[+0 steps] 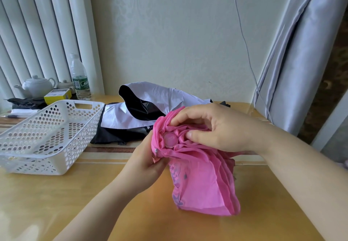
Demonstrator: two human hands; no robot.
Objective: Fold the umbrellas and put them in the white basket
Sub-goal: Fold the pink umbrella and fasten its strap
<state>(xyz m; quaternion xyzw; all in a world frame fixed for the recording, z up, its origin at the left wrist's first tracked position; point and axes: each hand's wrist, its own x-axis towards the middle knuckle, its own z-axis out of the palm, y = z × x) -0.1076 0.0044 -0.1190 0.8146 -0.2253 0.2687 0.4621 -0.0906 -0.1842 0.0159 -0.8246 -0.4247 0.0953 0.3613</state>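
Note:
A pink umbrella [199, 184] with loose, gathered folds is held above the table, its round pink tip cap facing me. My left hand [145, 162] grips it from below on the left side. My right hand [216, 127] lies over the top and pinches the fabric folds beside the cap. Behind it a white and black umbrella [150, 108] lies crumpled on the table. The white perforated basket [47, 137] stands at the left, with nothing in it.
The wooden table [75, 203] runs to the wall. At the back left stand a white teapot [36, 87], a water bottle [80, 76] and a yellow box [57, 95]. A grey curtain [301, 52] hangs at the right, and a cable [244, 42] runs down the wall.

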